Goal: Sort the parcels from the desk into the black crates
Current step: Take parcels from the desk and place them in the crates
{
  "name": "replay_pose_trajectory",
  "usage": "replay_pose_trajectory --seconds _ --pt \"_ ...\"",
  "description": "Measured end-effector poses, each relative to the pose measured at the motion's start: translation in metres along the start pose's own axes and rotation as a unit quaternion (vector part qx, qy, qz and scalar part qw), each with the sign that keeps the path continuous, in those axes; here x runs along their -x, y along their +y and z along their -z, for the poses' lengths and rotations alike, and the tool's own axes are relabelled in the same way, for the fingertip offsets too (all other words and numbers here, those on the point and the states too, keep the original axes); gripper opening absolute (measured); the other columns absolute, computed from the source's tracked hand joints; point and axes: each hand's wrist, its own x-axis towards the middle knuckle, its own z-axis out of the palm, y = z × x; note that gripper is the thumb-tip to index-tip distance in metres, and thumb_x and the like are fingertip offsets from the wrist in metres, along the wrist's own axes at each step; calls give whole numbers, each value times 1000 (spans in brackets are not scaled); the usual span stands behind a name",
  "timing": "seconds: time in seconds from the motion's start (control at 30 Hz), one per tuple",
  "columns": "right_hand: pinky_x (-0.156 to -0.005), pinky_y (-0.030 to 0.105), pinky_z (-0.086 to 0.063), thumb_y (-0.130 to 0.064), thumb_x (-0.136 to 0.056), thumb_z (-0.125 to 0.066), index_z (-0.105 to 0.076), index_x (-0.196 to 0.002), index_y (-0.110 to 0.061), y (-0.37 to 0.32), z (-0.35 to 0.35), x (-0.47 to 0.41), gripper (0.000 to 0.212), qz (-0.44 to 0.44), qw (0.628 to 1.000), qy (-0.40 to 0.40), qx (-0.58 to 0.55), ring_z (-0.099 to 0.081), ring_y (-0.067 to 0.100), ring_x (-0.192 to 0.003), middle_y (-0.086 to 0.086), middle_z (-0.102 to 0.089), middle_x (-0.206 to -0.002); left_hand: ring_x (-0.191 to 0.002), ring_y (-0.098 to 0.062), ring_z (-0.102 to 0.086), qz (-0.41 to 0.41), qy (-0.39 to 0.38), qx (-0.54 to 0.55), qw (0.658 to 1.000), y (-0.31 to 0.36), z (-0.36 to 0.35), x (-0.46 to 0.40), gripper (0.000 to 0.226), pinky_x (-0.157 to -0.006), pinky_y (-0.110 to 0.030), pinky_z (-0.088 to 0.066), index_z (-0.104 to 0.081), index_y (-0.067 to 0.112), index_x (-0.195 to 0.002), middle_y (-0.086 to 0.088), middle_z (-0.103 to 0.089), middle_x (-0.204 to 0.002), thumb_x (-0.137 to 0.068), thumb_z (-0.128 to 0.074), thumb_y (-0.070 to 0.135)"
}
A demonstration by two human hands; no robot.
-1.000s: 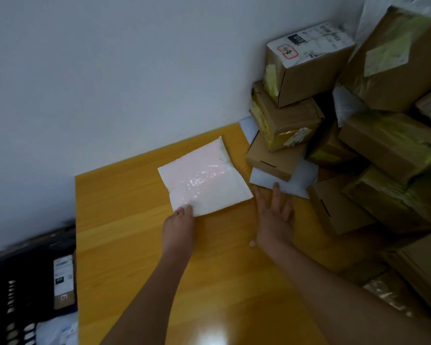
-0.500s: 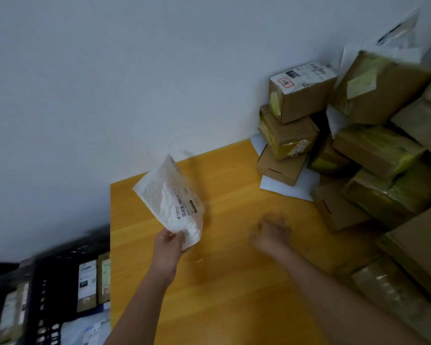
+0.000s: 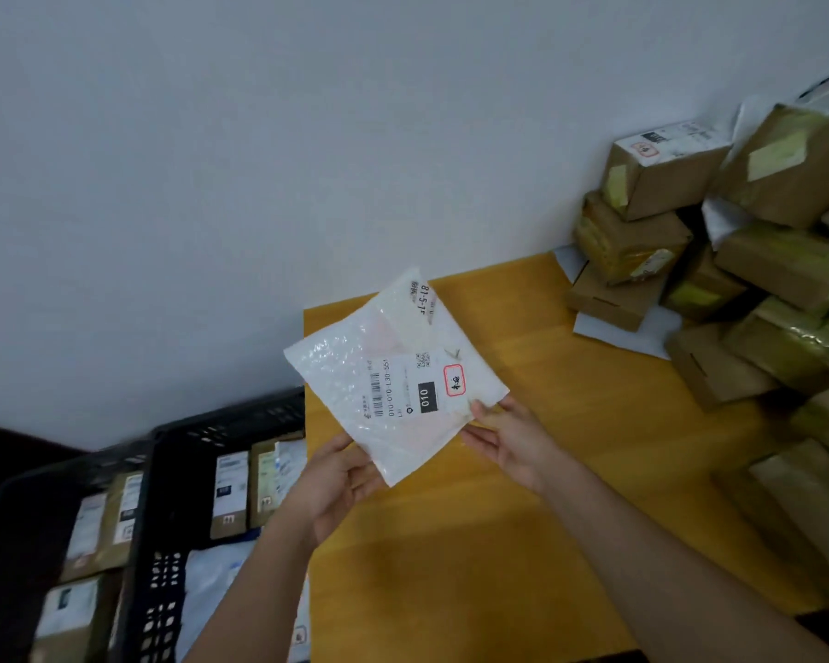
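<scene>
Nearest, the left hand [image 3: 337, 476] cups the lower edge of the white bubble mailer [image 3: 393, 375], fingers curled under it. The right hand [image 3: 508, 440] pinches the right corner, thumb on top. The mailer hangs tilted above the desk [image 3: 522, 519], label facing up. Best to read the label before choosing a black crate [image 3: 221, 423] on the left. Farther right, cardboard boxes [image 3: 719, 260] wait stacked.

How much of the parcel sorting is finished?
Partly done: several parcels already sit in the black crates. In hand: the white bubble mailer, held by the left hand and right hand, label up. Left: the heap of cardboard boxes on the desk.
</scene>
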Motion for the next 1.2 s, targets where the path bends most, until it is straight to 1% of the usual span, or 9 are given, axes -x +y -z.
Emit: replay_pose_trajectory --seconds 0.2,0.33,0.4,0.5,0.63,0.73,0.9,1.03,1.2 --pt "-78 31 -60 0 -92 -64 -58 -124 -7 19 -38 32 33 58 997 -22 36 -71 25 -98 12 -71 -116 -107 -23 -64 -1 14 38 999 9 60 35 36 -88 -43 -55 -57 15 -130 -7 -68 -122 -94 -59 11" --pt "-83 34 -60 8 -88 -63 -55 -126 2 42 -75 42 39 30 996 -47 -68 -71 29 -101 19 -70 -116 -109 -24 -65 31 2 -1 1000 14 71 57 45 -95 -46 -52 -68 13 -115 -5 -71 -116 -78 -72 38" --pt "-86 35 -58 6 -88 -65 -57 -125 -1 55 -94 49 39 6 996 -72 -50 -70 27 -105 16 -71 -116 -111 -22 -64 21 -20 13 1000 18 70 63 44 -97 -45 -51 -68 15 -115 -3 -70 -118 -79 -71 41" --pt "-95 35 -52 -2 -87 -69 -58 -127 -6 73 -114 60 42 -20 992 -119 46 -70 22 -106 9 -72 -117 -105 -18 -67 -31 -42 43 998 22 64 67 34 -97 -40 -51 -66 11 -120 -1 -73 -110 -93 -62 32" --pt "-92 34 -53 -13 -82 -76 -57 -128 -16 79 -125 63 50 -30 973 -143 176 -68 23 -109 6 -70 -122 -84 -20 -73 -114 16 162 980 32 68 71 29 -66 -33 -60 -56 6 -128 -9 -74 -103 -100 -49 4" --pt "-98 41 -50 -24 -79 -75 -49 -133 -31 66 -120 54 60 -16 986 -136 98 -64 25 -115 5 -67 -127 -89 -22 -69 -138 84 142 977 40 89 76 29 -73 -36 -58 -57 11 -124 -6 -72 -107 -100 -47 0" --pt "-76 36 -59 -20 -81 -71 -52 -134 -27 41 -119 37 57 43 990 -129 42 -70 19 -100 3 -70 -121 -78 -14 -71 -156 140 68 975 44 117 89 19 -62 -31 -55 -65 14 -113 -3 -75 -99 -100 -52 9" --pt "-60 32 -60 0 -86 -63 -62 -114 -13 43 -130 33 32 29 988 -136 74 -74 18 -79 6 -77 -96 -74 -12 -71 -145 156 70 975 39 127 90 15 -71 -37 -56 -69 17 -107 2 -76 -89 -98 -57 16" --pt "-56 29 -59 4 -91 -58 -67 -100 -12 57 -136 22 20 24 981 -142 129 -74 15 -72 3 -77 -86 -79 -16 -65 -128 165 67 976 27 145 91 18 -75 -37 -53 -69 13 -110 0 -74 -91 -99 -56 20"
